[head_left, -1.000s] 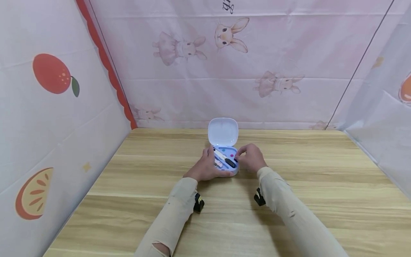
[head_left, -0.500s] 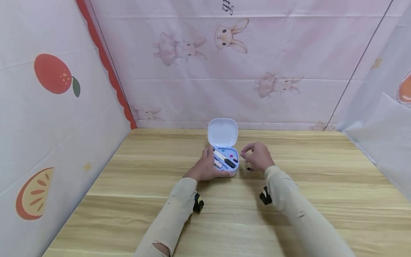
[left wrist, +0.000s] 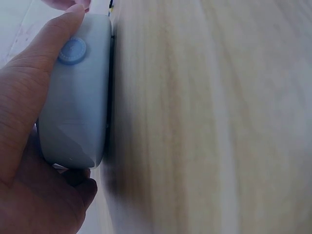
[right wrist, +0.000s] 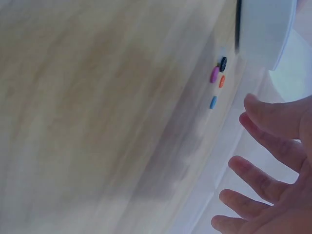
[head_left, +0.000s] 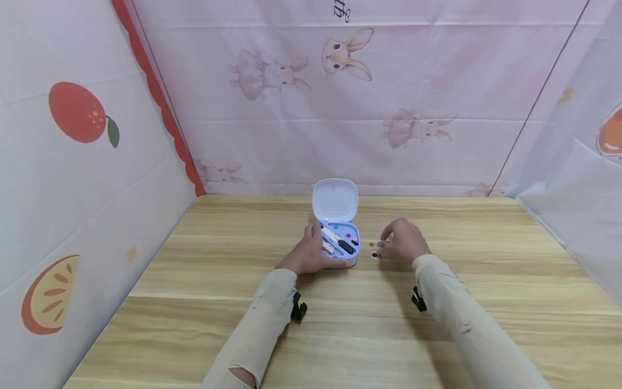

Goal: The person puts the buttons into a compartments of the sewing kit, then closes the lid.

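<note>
A pale blue sewing kit box stands on the table with its white lid raised. My left hand grips its left and front sides, the thumb along the front wall by the round blue catch. Inside lie a white tool with a black end and several small buttons. To the right of the box, my right hand hovers over the table, its fingers bent loosely and apart with nothing between them. Below it lie a blue button, an orange button, a purple button and a black button.
The wooden table reaches back to a pink cloth wall with rabbit prints. A white cloth with fruit prints borders the left side, and another hangs at the right. Black camera mounts sit under both wrists.
My right hand has moved from the box's right edge out to the right over the table. Buttons on the table beside the box have come into view. The left hand keeps its hold.
</note>
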`<state>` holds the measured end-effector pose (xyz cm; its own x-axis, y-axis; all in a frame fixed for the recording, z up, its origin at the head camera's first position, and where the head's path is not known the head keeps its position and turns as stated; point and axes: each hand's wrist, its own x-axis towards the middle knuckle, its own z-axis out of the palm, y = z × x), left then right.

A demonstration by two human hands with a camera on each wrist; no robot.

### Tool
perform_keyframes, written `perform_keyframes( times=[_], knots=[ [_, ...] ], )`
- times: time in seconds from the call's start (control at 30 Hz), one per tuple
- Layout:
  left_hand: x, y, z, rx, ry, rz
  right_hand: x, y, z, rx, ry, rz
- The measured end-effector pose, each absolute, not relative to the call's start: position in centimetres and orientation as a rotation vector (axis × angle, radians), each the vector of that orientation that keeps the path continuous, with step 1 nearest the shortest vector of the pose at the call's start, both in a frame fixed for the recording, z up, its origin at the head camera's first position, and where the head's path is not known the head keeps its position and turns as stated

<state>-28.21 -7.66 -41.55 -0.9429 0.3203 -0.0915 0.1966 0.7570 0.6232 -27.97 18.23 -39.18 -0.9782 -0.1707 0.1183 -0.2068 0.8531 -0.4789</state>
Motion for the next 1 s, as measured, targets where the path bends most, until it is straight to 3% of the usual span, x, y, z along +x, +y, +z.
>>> perform_keyframes(
  times=[1.0],
  knots=[
    [-28.4,-7.9,-41.7,0.428,2.741,0.986,-28.1,18.8,-40.2,0.291,-3.033,0.665]
  ],
)
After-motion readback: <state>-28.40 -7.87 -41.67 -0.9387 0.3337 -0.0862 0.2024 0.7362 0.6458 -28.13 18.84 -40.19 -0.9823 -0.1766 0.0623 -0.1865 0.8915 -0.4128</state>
